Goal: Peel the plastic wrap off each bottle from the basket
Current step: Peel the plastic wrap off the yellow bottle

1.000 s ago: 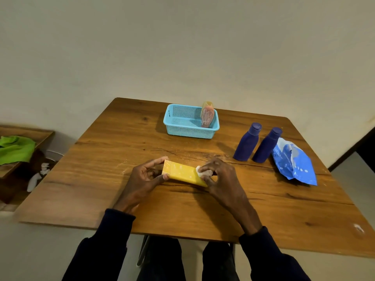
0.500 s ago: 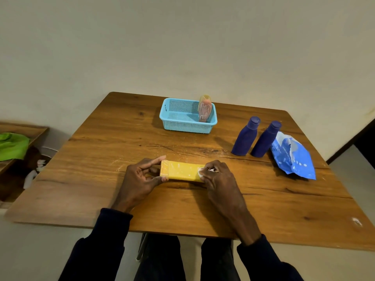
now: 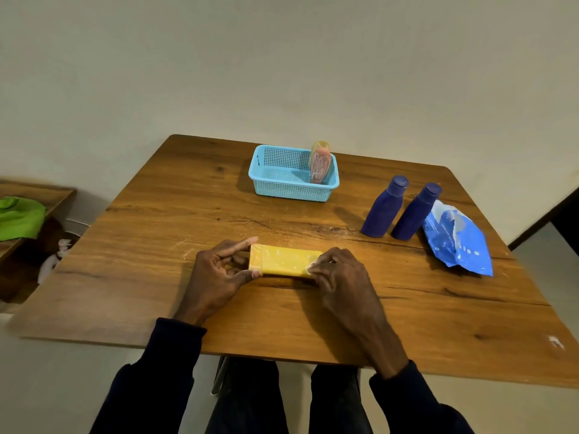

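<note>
The left hand's (image 3: 219,277) index finger (image 3: 242,244) lies straight along the far edge of the yellow bottle (image 3: 285,261), and its thumb presses the near edge, so the two pinch the bottle's left end between them. The other left fingers are curled behind that end. The right hand's (image 3: 343,277) fingers (image 3: 316,268) are curled over the bottle's right end, where a bit of white shows under the fingertips. Whether they pinch the wrap (image 3: 255,260) or the cap there cannot be told.

The yellow bottle lies on its side on the table (image 3: 156,245), near the front edge and between the two hands. Glossy wrap covers it. Dark sleeves run from both wrists toward the camera.

Farther back stands the basket (image 3: 282,189), well apart from the hands. In its right corner a pink bottle (image 3: 319,162) leans upright, covered in wrap. To the right of the basket a blue bottle (image 3: 383,209) and a second blue bottle (image 3: 415,214) stand just beside each other. A blue bag (image 3: 456,242) lies against the second one.

Off the table to the left, a green cloth (image 3: 18,217) sits on a low wooden shelf (image 3: 47,192).
</note>
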